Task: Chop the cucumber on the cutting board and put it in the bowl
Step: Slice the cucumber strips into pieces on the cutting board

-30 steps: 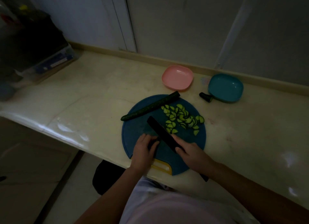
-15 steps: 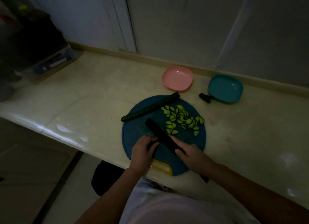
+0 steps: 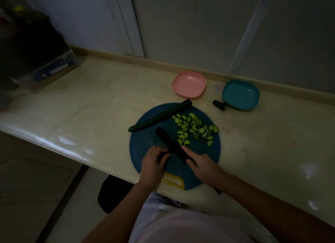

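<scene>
Gripping the knife (image 3: 170,144), right hand (image 3: 201,165), cucumber slices (image 3: 194,127) just beyond fingers (image 3: 191,153)

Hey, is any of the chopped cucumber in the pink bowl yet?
No, the pink bowl holds nothing, and the cucumber slices all lie on the cutting board.

Dim, underexposed view; faint glare patches on the counter (image 3: 108,99); wide-angle bending at edges.

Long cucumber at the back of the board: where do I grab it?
I'd grip the long cucumber around its thick middle, coming from above on the far left side. It lies flat and slanted on the cutting board, thin tip past the rim, and the slices and knife sit on its near side.
</scene>
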Demonstrator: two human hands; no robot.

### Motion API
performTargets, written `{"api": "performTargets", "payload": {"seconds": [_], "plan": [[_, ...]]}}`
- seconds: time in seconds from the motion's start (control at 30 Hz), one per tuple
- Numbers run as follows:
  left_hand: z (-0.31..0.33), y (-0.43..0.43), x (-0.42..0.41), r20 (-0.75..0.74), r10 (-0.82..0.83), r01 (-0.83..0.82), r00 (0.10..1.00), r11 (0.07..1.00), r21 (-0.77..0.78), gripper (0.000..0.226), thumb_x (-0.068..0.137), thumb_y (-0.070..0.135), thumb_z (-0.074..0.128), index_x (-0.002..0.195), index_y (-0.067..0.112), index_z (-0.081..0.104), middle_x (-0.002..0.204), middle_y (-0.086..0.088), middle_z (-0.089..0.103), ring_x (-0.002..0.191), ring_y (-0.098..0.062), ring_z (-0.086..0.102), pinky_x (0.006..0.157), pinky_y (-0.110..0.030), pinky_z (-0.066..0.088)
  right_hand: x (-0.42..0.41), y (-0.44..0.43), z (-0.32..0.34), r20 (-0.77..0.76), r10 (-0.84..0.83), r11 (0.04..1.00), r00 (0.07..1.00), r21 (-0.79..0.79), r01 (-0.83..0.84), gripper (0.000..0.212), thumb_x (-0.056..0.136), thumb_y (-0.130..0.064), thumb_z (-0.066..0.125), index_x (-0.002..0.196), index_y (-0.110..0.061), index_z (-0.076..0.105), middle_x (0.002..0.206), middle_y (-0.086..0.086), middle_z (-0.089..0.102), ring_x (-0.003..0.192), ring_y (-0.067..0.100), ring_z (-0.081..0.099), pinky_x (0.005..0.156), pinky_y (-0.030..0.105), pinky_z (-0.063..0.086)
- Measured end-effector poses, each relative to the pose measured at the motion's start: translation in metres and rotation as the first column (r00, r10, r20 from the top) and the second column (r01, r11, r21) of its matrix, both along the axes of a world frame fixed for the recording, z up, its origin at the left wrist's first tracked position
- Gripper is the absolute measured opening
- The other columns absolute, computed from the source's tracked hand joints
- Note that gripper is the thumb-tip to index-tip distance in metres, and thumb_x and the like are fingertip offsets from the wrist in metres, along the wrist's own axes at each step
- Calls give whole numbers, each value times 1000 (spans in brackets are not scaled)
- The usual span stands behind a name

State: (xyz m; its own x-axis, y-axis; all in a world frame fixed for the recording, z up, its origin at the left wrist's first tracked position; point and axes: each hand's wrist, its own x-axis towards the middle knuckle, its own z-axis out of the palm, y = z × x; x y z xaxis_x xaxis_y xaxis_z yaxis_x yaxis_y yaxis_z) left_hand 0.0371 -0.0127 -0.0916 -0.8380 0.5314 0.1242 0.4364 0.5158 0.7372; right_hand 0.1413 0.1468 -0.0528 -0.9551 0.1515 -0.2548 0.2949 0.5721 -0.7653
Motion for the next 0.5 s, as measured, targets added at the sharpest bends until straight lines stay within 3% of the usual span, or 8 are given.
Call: {"api": "performTargets", "payload": {"seconds": [0.07,0.13,0.27,0.4,0.5], "plan": [[-1,0,0,1,-9,9,1000,1000,-12,10,85,16,65,87,6,65,78,-5,56,76,-7,48,65,-21,38,5,4,-4,1,-24,999,1000,-20,24,52,98,-19,41,146,-27,24,97,14,66,72,18,62,68,27,51],[-1,0,0,-14,-16,16,1000,1000,-20,14,86,20,62,87,7,65,78,-5,55,75,-8,47,65,-21,38,8,5,-4,3,-29,999,1000,-29,29,52,98,-20,42,146,-28,23,113,16,64,92,25,64,85,40,52],[1,0,1,-25,-5,4,1000,1000,-25,9,84,15,66,84,5,66,76,-5,55,74,-6,46,65,-16,34,11,1,4,-6,-26,995,1000,-98,25,51,98,-19,42,146,-25,24,130,7,56,110,18,58,99,32,45],[1,0,0,-25,-2,1,1000,1000,-26,12,83,16,66,81,5,65,74,-4,53,72,-6,45,64,-15,33,14,-3,7,-2,-16,991,1000,-135,16,51,98,-19,42,146,-26,24,126,11,58,110,24,58,99,36,44],[1,0,0,-14,7,-8,1000,1000,-11,8,82,15,69,83,7,66,74,-1,53,73,-4,46,67,-9,34,13,-3,10,8,-14,991,1000,-134,15,51,99,-18,41,146,-25,23,128,4,55,108,17,58,95,24,43]]}}
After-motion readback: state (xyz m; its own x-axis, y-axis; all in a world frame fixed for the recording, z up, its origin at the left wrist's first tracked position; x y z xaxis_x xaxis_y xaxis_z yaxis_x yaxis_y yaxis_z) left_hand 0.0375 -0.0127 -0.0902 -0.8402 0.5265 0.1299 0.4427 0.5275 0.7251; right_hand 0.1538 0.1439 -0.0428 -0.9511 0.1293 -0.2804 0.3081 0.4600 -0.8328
